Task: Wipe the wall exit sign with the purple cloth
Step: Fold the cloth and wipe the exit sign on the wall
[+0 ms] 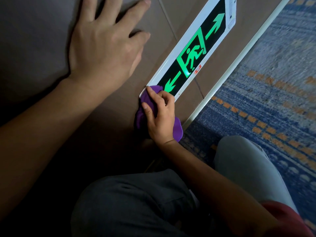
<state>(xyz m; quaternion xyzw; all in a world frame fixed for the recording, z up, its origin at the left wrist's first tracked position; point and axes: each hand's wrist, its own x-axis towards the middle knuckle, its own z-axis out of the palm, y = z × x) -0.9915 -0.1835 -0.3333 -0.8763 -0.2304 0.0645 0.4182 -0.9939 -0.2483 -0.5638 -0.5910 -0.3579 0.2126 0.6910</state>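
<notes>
Gripping purple cloth (pixel 145 106), right hand (pixel 159 115) is pressing it w/ curled fingers against near end of exit sign (pixel 189 53), covering frame corner beside lit green arrow. Left hand (pixel 104 43) is lying flat on wall (pixel 42 40), fingers spread, holding nothing. Sign sitting just above baseboard (pixel 239 60) and blue carpet (pixel 273 82).

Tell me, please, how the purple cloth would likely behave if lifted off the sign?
The cloth would probably flop: it already bunches and folds under the right hand. It looks light, a small wad pinched by curled fingers. Its ribbed, fuzzy edge suggests it grips rather than slides on the sign.
</notes>
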